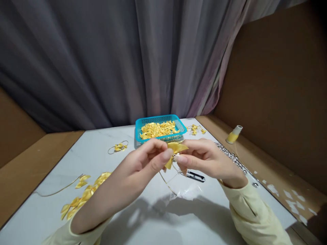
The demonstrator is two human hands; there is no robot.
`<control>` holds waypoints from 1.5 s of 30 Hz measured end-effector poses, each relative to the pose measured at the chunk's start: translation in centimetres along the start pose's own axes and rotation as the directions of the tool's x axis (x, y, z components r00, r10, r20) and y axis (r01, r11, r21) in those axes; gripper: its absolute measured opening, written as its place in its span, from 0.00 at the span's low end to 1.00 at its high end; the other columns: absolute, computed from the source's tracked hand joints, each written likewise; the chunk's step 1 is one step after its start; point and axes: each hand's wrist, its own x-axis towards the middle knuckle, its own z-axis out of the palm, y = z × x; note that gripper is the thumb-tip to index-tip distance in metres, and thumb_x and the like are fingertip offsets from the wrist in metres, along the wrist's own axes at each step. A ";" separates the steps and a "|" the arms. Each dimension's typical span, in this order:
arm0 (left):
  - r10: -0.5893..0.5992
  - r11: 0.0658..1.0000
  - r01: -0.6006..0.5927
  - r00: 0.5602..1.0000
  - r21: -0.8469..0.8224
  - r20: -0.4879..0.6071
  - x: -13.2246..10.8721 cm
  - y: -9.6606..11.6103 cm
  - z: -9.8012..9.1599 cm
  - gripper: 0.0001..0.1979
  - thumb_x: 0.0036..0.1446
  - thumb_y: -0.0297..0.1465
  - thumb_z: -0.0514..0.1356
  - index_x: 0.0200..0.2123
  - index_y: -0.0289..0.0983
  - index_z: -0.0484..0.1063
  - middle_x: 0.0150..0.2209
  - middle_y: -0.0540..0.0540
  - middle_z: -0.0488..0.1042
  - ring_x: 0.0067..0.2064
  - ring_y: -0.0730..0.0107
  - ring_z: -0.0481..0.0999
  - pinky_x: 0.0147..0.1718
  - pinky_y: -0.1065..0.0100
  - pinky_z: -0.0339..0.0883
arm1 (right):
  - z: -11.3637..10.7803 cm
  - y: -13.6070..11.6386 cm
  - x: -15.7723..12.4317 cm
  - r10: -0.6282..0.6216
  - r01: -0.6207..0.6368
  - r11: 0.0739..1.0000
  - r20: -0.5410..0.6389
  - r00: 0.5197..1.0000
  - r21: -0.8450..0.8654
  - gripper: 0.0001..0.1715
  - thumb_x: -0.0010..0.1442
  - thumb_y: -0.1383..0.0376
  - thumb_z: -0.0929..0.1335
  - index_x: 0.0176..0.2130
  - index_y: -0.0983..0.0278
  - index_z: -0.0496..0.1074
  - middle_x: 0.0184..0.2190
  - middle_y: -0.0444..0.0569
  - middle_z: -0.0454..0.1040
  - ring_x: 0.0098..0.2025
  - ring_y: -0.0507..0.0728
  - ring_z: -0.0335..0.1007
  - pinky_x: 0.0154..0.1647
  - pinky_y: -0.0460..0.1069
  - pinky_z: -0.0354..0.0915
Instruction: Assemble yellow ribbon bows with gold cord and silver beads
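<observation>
A yellow satin bow (pixel 175 147) is held up over the table between my two hands. My left hand (pixel 146 158) pinches its left side between thumb and fingers. My right hand (pixel 204 156) is closed at its right side, the thumb at a small silver bead (pixel 174 157) in the bow's middle. A thin gold-coloured band (pixel 167 183) and fine thread hang below the bow. Behind my right hand's fingertips lie black thread snips (pixel 196 176). My fingers hide part of the bow.
A teal basket (pixel 138 131) full of yellow bows stands at the back. More bows (pixel 88 194) lie at left near a loose gold band (pixel 63 188). Finished-looking bow bands (pixel 120 147) lie farther back. Silver beads (pixel 230 154), a yellow thread spool (pixel 233 135) and clear plastic (pixel 190 193) are also around.
</observation>
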 end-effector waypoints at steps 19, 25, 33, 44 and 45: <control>-0.111 0.994 0.107 0.978 0.037 0.178 0.2 0.0 -0.5 0.14 0.63 0.40 0.52 0.28 0.39 0.65 0.23 0.56 0.59 0.25 0.77 0.59 0.24 0.76 0.56 | -0.8 0.2 -0.5 -0.045 0.042 0.999 0.154 0.987 0.027 0.04 0.58 0.66 0.69 0.35 0.65 0.69 0.25 0.41 0.66 0.24 0.46 0.60 0.23 0.42 0.59; -0.101 0.995 0.102 0.967 0.007 0.234 1.1 -0.4 -1.1 0.18 0.63 0.42 0.51 0.25 0.38 0.64 0.22 0.56 0.59 0.24 0.78 0.59 0.23 0.75 0.55 | -0.4 0.0 -0.4 0.079 -0.086 0.991 0.069 0.994 0.098 0.13 0.63 0.61 0.65 0.30 0.66 0.68 0.22 0.42 0.70 0.22 0.45 0.60 0.21 0.41 0.55; -0.034 0.999 0.037 0.995 -0.024 0.095 1.1 -0.6 -0.6 0.12 0.61 0.37 0.56 0.28 0.38 0.71 0.26 0.55 0.70 0.29 0.78 0.67 0.29 0.77 0.61 | 0.6 0.0 -0.2 0.013 -0.012 1.000 -0.184 0.983 0.002 0.14 0.63 0.60 0.66 0.28 0.66 0.68 0.19 0.41 0.69 0.20 0.44 0.57 0.19 0.42 0.53; -0.119 0.983 0.132 0.987 -0.131 0.108 1.3 -0.6 -0.3 0.12 0.59 0.38 0.58 0.28 0.37 0.71 0.25 0.54 0.71 0.27 0.78 0.70 0.24 0.77 0.65 | 0.7 -0.2 -0.2 0.030 -0.041 0.997 -0.172 0.985 -0.065 0.14 0.61 0.61 0.66 0.27 0.65 0.67 0.18 0.41 0.68 0.20 0.47 0.60 0.20 0.43 0.55; -0.141 0.979 0.157 0.982 -0.131 0.123 1.2 -0.6 -0.4 0.10 0.58 0.37 0.60 0.29 0.37 0.71 0.26 0.54 0.72 0.27 0.78 0.71 0.24 0.77 0.65 | 0.7 -0.2 -0.2 0.031 -0.044 0.997 -0.176 0.984 -0.070 0.14 0.61 0.60 0.66 0.27 0.65 0.67 0.18 0.41 0.68 0.20 0.47 0.60 0.20 0.43 0.55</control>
